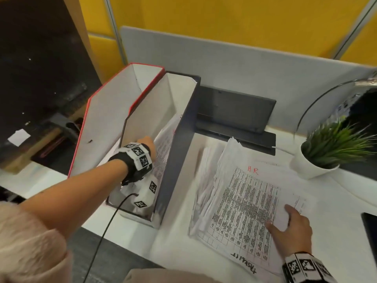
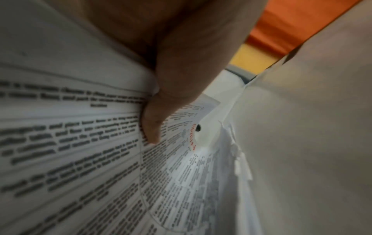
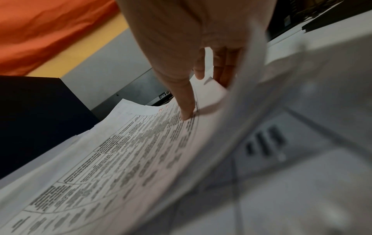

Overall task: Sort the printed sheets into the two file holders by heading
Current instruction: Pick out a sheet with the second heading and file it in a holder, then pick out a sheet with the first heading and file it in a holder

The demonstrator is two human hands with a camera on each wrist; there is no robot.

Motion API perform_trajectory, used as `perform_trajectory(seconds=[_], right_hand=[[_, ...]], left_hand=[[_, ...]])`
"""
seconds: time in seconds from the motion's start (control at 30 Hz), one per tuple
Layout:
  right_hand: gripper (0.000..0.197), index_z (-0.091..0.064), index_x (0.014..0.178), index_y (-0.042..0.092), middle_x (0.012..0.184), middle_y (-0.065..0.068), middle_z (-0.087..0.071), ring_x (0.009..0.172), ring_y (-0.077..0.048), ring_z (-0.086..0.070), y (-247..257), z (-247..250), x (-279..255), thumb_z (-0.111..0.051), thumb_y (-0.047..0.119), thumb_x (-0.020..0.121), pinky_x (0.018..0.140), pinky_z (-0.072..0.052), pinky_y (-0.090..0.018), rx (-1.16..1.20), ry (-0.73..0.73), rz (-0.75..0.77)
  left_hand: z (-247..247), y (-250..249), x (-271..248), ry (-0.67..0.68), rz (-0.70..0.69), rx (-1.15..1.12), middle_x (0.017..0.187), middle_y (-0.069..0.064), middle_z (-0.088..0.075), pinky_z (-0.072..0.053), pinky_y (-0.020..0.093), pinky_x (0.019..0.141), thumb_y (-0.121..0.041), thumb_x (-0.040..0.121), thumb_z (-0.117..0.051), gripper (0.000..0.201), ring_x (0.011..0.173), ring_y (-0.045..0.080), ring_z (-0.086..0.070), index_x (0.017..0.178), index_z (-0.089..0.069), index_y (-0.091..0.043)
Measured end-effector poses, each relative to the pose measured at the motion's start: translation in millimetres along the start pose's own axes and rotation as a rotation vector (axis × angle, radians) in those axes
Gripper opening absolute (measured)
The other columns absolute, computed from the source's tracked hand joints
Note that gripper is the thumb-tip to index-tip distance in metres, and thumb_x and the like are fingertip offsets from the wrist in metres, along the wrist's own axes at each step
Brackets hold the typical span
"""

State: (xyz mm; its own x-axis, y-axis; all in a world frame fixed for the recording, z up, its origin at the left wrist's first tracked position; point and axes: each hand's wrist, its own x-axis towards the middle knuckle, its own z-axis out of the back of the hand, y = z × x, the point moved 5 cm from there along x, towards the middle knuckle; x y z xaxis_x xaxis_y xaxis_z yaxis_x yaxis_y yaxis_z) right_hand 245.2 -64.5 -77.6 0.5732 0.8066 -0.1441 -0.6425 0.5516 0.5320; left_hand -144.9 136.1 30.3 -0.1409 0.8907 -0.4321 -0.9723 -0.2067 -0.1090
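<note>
Two file holders stand side by side on the white desk, a red-edged one (image 1: 102,123) at the left and a dark one (image 1: 179,144) to its right. My left hand (image 1: 147,145) reaches down into the dark holder. There it grips a printed sheet (image 2: 70,143), thumb (image 2: 152,127) on its face, against the sheets (image 1: 165,152) standing inside. A red heading (image 2: 191,138) shows on one of them. My right hand (image 1: 293,227) pinches the lower right edge of the top sheet (image 1: 244,201), headed "HR" in red, on the loose stack (image 1: 206,180). That sheet's edge (image 3: 251,111) curls up.
A dark laptop (image 1: 234,111) lies behind the stack against the grey partition (image 1: 224,54). A potted plant (image 1: 326,154) stands at the right, and a dark flat device (image 1: 370,231) lies at the right edge. A black cable (image 1: 106,231) hangs from my left wrist over the desk's front edge.
</note>
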Motion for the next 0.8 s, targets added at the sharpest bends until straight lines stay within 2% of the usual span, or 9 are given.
perform_trajectory(seconds=[0.07, 0.13, 0.23, 0.33, 0.47, 0.53, 0.67, 0.73, 0.8], right_hand=[[0.08, -0.041, 0.137, 0.013, 0.129, -0.022, -0.044, 0.121, -0.039, -0.04, 1, 0, 0, -0.081, 0.024, 0.069, 0.101, -0.037, -0.046, -0.002, 0.002, -0.007], [0.081, -0.04, 0.137, 0.013, 0.13, -0.022, -0.044, 0.122, -0.038, -0.04, 0, 1, -1, -0.081, 0.024, 0.069, 0.102, -0.037, -0.046, -0.008, 0.009, -0.015], [0.082, -0.039, 0.138, 0.013, 0.132, -0.021, -0.043, 0.122, -0.038, -0.04, 1, 1, -1, -0.081, 0.024, 0.069, 0.102, -0.037, -0.045, -0.013, 0.016, -0.021], [0.083, -0.039, 0.138, 0.011, 0.132, -0.022, -0.043, 0.122, -0.038, -0.04, 2, 1, -2, -0.082, 0.022, 0.068, 0.101, -0.037, -0.045, -0.014, 0.021, -0.032], [0.085, -0.038, 0.139, 0.009, 0.134, -0.023, -0.042, 0.125, -0.038, -0.039, 5, 1, -1, -0.082, 0.021, 0.068, 0.103, -0.036, -0.045, -0.025, 0.029, -0.038], [0.086, -0.036, 0.14, 0.009, 0.135, -0.022, -0.042, 0.126, -0.037, -0.038, 5, 0, -1, -0.082, 0.021, 0.068, 0.104, -0.035, -0.045, -0.033, 0.033, -0.044], [0.087, -0.032, 0.142, 0.012, 0.139, -0.018, -0.038, 0.129, -0.034, -0.035, 6, -4, 2, -0.08, 0.024, 0.071, 0.106, -0.034, -0.044, -0.042, 0.057, -0.069], [0.087, -0.03, 0.143, 0.012, 0.14, -0.017, -0.037, 0.13, -0.033, -0.034, 7, -6, 2, -0.079, 0.026, 0.072, 0.107, -0.034, -0.043, -0.046, 0.063, -0.069], [0.087, -0.028, 0.144, 0.013, 0.142, -0.015, -0.035, 0.131, -0.031, -0.033, 8, -6, 2, -0.077, 0.028, 0.074, 0.107, -0.034, -0.041, -0.054, 0.071, -0.07]], left_hand=[[-7, 1, 4, 0.05, -0.015, 0.072, 0.106, 0.017, -0.065, -0.053, 0.039, 0.087, -0.023, 0.078, -0.071, 0.045, 0.097, 0.033, -0.063, 0.114, -0.056, 0.0], [-9, 0, 3, 0.092, -0.003, 0.106, 0.111, 0.017, -0.064, -0.05, 0.042, 0.091, -0.031, 0.077, -0.073, 0.049, 0.102, 0.034, -0.061, 0.111, -0.056, 0.0], [1, -9, -2, 0.057, -0.02, 0.085, 0.12, 0.016, -0.061, -0.047, 0.039, 0.096, -0.027, 0.081, -0.071, 0.05, 0.11, 0.032, -0.058, 0.119, -0.053, 0.0], [27, -17, -11, -0.115, -0.099, -0.143, 0.124, 0.014, -0.058, -0.044, 0.037, 0.099, -0.012, 0.087, -0.063, 0.047, 0.114, 0.029, -0.055, 0.131, -0.047, -0.008], [78, -28, -43, -0.359, -0.227, -0.61, 0.094, 0.0, -0.065, -0.05, 0.037, 0.086, -0.012, 0.088, -0.059, 0.028, 0.093, 0.02, -0.062, 0.115, -0.059, -0.019], [96, -42, -63, -0.501, -0.342, -0.739, 0.092, -0.002, -0.064, -0.051, 0.036, 0.087, -0.011, 0.089, -0.058, 0.021, 0.09, 0.017, -0.062, 0.108, -0.061, -0.019], [102, -90, -118, -0.795, -0.64, -0.824, 0.095, -0.007, -0.064, -0.046, 0.016, 0.081, -0.005, 0.086, -0.054, 0.019, 0.09, 0.006, -0.059, 0.099, -0.063, -0.017], [81, -118, -134, -0.794, -0.757, -0.822, 0.095, -0.003, -0.065, -0.045, 0.017, 0.079, -0.004, 0.084, -0.054, 0.02, 0.089, 0.008, -0.058, 0.097, -0.064, -0.016], [45, -143, -131, -0.671, -0.788, -0.743, 0.093, -0.001, -0.064, -0.045, 0.024, 0.082, -0.006, 0.084, -0.056, 0.02, 0.089, 0.013, -0.058, 0.1, -0.064, -0.016]])
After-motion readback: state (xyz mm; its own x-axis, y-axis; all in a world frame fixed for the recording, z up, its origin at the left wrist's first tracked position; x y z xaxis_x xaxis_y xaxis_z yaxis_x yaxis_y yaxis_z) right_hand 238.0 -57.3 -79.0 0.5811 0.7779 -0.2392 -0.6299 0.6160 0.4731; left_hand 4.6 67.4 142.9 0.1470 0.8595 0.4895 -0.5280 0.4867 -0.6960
